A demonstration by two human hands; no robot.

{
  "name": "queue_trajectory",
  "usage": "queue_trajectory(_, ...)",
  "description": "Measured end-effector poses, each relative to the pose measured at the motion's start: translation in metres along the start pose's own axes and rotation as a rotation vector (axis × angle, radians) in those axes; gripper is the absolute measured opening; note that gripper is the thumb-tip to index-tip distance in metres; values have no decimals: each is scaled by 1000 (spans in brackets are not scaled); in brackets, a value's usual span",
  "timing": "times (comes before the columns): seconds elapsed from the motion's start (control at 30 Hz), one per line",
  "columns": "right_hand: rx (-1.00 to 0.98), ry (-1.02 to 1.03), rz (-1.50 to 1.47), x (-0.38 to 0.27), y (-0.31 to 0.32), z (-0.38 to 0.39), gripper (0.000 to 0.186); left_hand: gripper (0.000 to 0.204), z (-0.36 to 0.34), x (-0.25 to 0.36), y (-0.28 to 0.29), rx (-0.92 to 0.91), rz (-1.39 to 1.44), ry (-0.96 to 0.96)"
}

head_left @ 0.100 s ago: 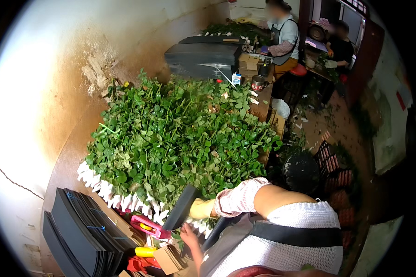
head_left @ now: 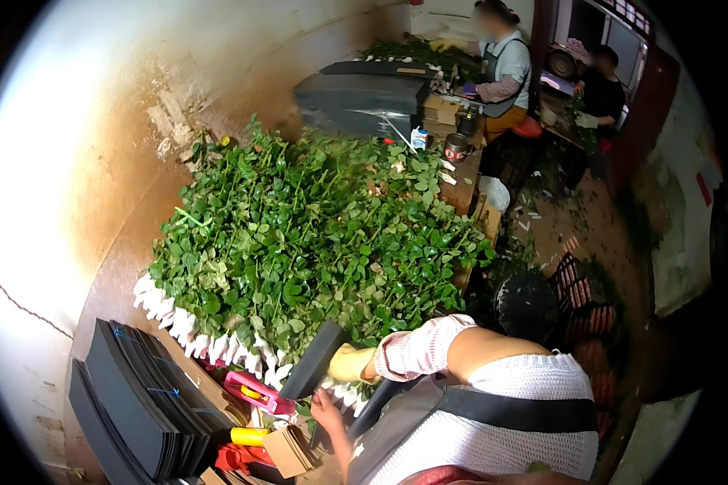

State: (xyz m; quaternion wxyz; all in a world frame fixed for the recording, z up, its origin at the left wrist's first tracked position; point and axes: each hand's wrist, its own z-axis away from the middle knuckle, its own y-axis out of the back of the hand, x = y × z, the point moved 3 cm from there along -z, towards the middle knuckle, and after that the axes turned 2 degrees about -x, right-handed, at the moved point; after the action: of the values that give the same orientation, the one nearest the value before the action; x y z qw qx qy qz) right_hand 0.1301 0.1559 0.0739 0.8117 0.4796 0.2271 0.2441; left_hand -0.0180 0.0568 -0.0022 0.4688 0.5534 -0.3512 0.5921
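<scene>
The gloved right hand seems to grip the dark board just ahead of it, presumably propping it from behind, while the left hand, grip unclear, sits by its lower end, leafy stems beyond both.

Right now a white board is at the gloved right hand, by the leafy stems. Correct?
Colour's wrong: the board is dark grey. The head view shows it at the gloved right hand, by the leafy stems.
</scene>
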Motion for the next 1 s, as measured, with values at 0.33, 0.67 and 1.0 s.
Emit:
queue_trajectory(0.33, 126, -37, -90, 11, -35, 4, 43, 27, 45, 30, -8, 231, 119, 188)
queue_trajectory(0.67, -122, 79, -12, -6, -12, 26, 30, 11, 71, -7, 55, 417, -270, 94)
queue_trajectory(1.0, -96, -7, 92, -6, -6, 21, 25, 41, 32, 3, -2, 134, -315, 356)
